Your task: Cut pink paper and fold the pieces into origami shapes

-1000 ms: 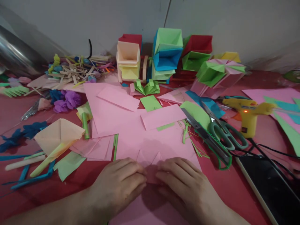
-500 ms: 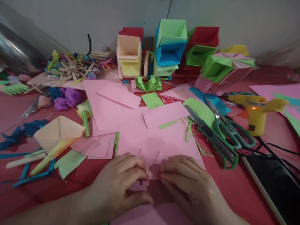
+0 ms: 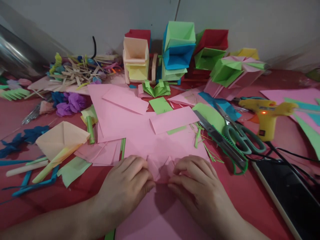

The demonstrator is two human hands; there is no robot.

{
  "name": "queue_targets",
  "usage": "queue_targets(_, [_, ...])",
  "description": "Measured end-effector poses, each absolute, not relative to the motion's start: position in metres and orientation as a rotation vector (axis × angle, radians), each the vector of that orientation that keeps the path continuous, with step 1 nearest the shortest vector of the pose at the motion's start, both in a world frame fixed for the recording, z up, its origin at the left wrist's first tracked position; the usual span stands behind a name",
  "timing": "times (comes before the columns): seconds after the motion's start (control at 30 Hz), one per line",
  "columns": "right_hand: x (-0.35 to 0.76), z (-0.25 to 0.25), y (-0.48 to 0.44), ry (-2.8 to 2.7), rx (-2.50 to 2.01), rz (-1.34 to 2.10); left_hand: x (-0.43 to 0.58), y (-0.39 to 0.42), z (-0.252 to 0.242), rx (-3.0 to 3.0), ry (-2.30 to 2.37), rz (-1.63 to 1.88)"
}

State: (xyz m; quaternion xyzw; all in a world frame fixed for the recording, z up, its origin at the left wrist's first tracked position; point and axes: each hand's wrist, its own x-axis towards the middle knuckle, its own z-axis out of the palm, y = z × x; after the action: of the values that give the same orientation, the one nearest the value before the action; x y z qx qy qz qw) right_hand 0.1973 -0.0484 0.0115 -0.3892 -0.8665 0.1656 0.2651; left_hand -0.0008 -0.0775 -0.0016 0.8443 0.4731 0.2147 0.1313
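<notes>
Paper: small folded pink piece [image 3: 162, 175], lying between the two hands above a larger pink sheet [image 3: 160, 220], with two pointed peaks along its far edge
Left hand [image 3: 127, 190]: fingers curled toward the thumb, grasping the left end of the folded piece, the exact contact partly covered by the fingers
Right hand [image 3: 201, 190]: bent fingers and thumb pinched on the right end of the same piece, level with the left hand
Pink strip [image 3: 175, 120]: lying beyond the hands, its right end near the cutter
Cutter [image 3: 221, 143]: long, edged in green, slanting down to the right of the strip
Scissors [image 3: 243, 138]: green-handled, just beside the cutter on its right
Glue gun [image 3: 267, 116]: yellow, an orange light glowing on its body
Phone [image 3: 287, 196]: dark screen, at lower right, with black cables [image 3: 287, 153] near its upper end
Paper boxes [image 3: 179, 38]: open-mouthed, in peach, yellow, mint, blue, red and green, stacked before the grey wall [image 3: 100, 20]
Left side: peach folded paper [image 3: 62, 138] with a yellow roll [image 3: 57, 164] against it, purple flowers [image 3: 72, 104] behind, wooden sticks [image 3: 76, 76] heaped farther back
Tabletop [image 3: 240, 196]: red
</notes>
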Motion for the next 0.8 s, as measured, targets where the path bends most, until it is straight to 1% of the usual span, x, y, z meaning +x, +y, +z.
queue_targets(0.17, [0.1942,0.0111,-0.0491,-2.366,-1.137,0.459,0.0033,-0.0758,0.0037,2.372,1.519,0.562])
queue_targets(0.53, [0.1921,0.0105,-0.0497,-2.321,-1.255,0.530,0.0022,-0.0726,0.0026,2.246,1.523,0.511])
queue_targets(0.7, [0.1905,0.0111,-0.0504,-2.305,-1.264,0.498,0.0002,-0.0724,-0.0007,2.256,1.565,0.554])
queue_targets(0.8, [0.1907,0.0111,-0.0502,-2.311,-1.268,0.503,0.0013,-0.0777,-0.0010,2.414,1.593,0.691])
